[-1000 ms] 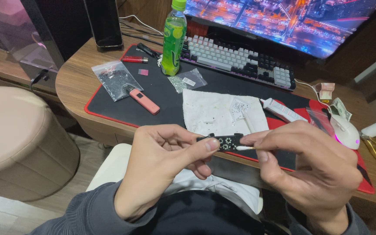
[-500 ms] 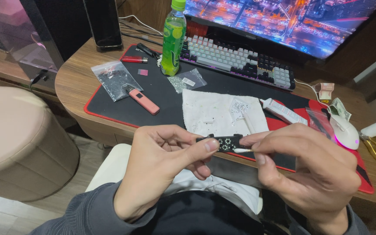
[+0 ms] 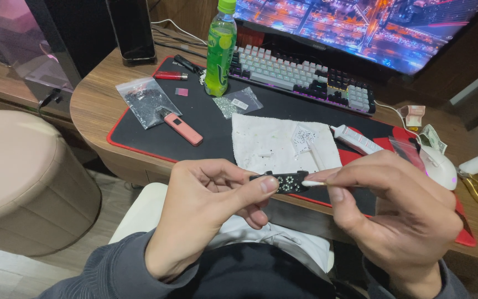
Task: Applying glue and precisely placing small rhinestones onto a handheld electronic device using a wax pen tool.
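Note:
My left hand (image 3: 206,213) pinches a small flat black piece (image 3: 283,182) dotted with tiny clear stones, held just in front of the desk edge. My right hand (image 3: 399,213) grips a thin stick with a white tip (image 3: 312,183), and that tip touches the right end of the black piece. Behind the hands lies a white cloth (image 3: 275,145) with a few loose stones on it, spread on the black desk mat (image 3: 211,119) with a red border.
On the mat lie a pink slim device (image 3: 183,129), two clear bags of small stones (image 3: 145,101) (image 3: 238,103), a green bottle (image 3: 220,50), a keyboard (image 3: 300,77) and a white glue tube (image 3: 356,139). A white mouse (image 3: 439,166) sits right; a beige stool (image 3: 26,182) stands left.

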